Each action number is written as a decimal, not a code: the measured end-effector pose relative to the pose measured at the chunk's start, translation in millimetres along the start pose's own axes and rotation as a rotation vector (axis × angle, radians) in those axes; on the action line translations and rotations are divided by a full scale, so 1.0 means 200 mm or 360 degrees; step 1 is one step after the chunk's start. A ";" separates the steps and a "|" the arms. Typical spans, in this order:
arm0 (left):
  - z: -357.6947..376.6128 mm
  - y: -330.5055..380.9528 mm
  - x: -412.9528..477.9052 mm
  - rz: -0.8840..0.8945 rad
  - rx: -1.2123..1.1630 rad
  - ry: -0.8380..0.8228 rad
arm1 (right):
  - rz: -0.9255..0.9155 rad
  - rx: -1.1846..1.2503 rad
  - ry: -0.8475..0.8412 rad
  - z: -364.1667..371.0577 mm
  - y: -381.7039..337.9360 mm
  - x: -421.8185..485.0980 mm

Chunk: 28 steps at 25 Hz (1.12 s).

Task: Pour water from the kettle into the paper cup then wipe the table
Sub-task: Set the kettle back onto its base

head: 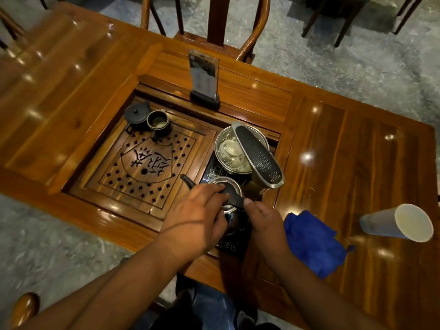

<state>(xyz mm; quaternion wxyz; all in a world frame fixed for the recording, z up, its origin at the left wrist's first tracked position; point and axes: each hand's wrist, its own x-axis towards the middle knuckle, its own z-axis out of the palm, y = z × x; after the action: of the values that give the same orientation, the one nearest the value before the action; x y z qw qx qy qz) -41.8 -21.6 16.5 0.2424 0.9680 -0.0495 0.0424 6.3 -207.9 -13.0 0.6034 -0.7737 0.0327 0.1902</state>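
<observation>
A steel kettle [227,186] with a black handle and a dark spout sits on the black hob set into the wooden table [333,144]. My left hand [200,215] is wrapped over the kettle's handle and body. My right hand [264,217] pinches the near end of the same handle. A white paper cup [402,222] stands on the table at the right, apart from both hands. A crumpled blue cloth [314,244] lies on the table between my right hand and the cup.
A carved wooden tea tray [142,163] fills the recess on the left, with a small dark teapot [137,114] and dark cup [158,122]. Behind the kettle are a steel pot [231,151] and faucet arm [259,156]. A phone on a stand [204,79] and a chair [214,25] are beyond.
</observation>
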 end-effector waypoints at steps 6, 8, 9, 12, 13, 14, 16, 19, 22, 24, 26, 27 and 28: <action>0.02 -0.10 0.00 -0.0056 0.0009 -0.0057 | 0.0007 0.0000 0.0044 0.11 0.03 0.07; 0.03 -0.12 0.00 -0.0072 0.0020 -0.0067 | 0.0000 -0.0051 0.0063 0.14 0.05 0.09; 0.04 -0.13 -0.01 -0.0080 0.0028 -0.0075 | -0.0003 -0.0067 0.0066 0.15 0.06 0.10; 0.06 -0.15 0.00 -0.0120 0.0030 -0.0109 | 0.0014 -0.0086 0.0075 0.17 0.09 0.12; 0.07 -0.16 0.00 -0.0132 0.0031 -0.0128 | 0.0021 -0.0082 0.0076 0.17 0.10 0.13; 0.07 -0.17 -0.01 -0.0141 0.0035 -0.0147 | 0.0028 -0.0085 0.0081 0.18 0.11 0.13; 0.08 -0.18 -0.02 -0.0159 0.0049 -0.0166 | 0.0036 -0.0102 0.0093 0.19 0.13 0.13; 0.10 -0.18 -0.03 -0.0192 0.0048 -0.0175 | 0.0035 -0.0085 0.0097 0.21 0.13 0.13; 0.12 -0.18 -0.03 -0.0191 0.0040 -0.0161 | 0.0078 -0.0036 0.0094 0.21 0.15 0.12; 0.13 -0.16 -0.05 -0.0181 0.0040 -0.0163 | 0.0110 -0.0015 0.0074 0.21 0.17 0.10; 0.13 -0.16 -0.06 -0.0159 0.0053 -0.0189 | 0.0122 -0.0015 0.0039 0.20 0.20 0.09; 0.13 -0.16 -0.07 -0.0154 0.0050 -0.0207 | 0.0122 -0.0009 0.0024 0.19 0.21 0.08; 0.13 -0.16 -0.07 -0.0155 0.0040 -0.0223 | 0.0116 0.0001 0.0010 0.19 0.22 0.08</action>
<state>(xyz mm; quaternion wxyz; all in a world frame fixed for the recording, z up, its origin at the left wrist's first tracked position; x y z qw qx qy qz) -50.5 -5.3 -22.9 0.2278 0.9728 -0.0187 -0.0368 -1.3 -181.6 -66.4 0.5963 -0.7724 0.0628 0.2095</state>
